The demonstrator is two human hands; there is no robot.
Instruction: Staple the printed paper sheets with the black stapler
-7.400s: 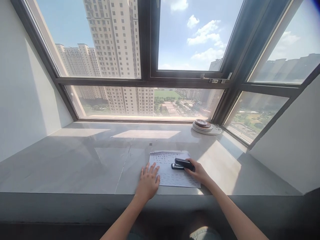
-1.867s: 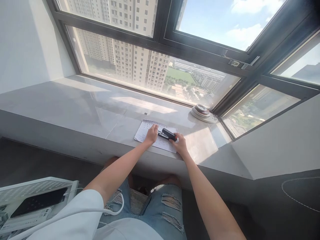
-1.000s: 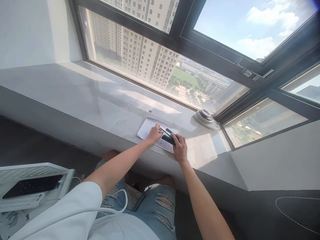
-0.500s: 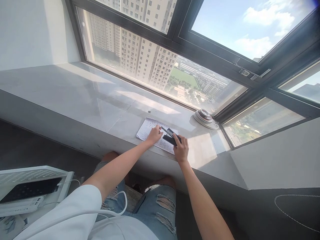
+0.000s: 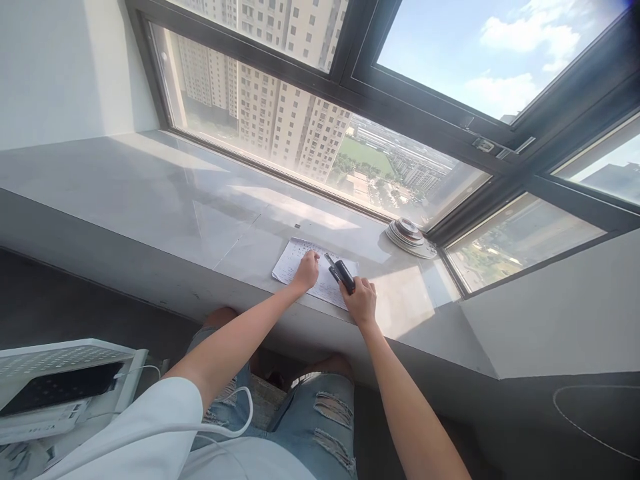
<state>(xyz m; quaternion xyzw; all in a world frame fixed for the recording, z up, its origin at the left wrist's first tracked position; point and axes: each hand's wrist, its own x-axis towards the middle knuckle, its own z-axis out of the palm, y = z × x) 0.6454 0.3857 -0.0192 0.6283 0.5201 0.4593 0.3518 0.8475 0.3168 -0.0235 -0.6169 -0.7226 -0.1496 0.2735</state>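
My right hand [image 5: 362, 301] is closed round the rear of a black stapler [image 5: 344, 273], held above the sheets. The stapler's top part is swung apart from its base, and a silver metal rail points away toward the window. My left hand [image 5: 307, 269] is closed just left of the rail's tip, with its fingers pinched. Anything between those fingers is too small to make out. Beneath both hands lies a small stack of written paper [image 5: 287, 265], partly covered by the hands and the stapler.
The paper rests on a glossy grey window sill [image 5: 220, 230] near its front edge. A round stacked metal-and-white object [image 5: 409, 236] stands by the window corner. A tiny dark piece [image 5: 297, 226] lies behind the paper. At lower left, a white cart [image 5: 133, 380] carries a dark phone [image 5: 63, 387].
My right hand has turned the stapler, so its body now stands more upright and points further away. My left hand has drawn slightly left, off the rail's tip.
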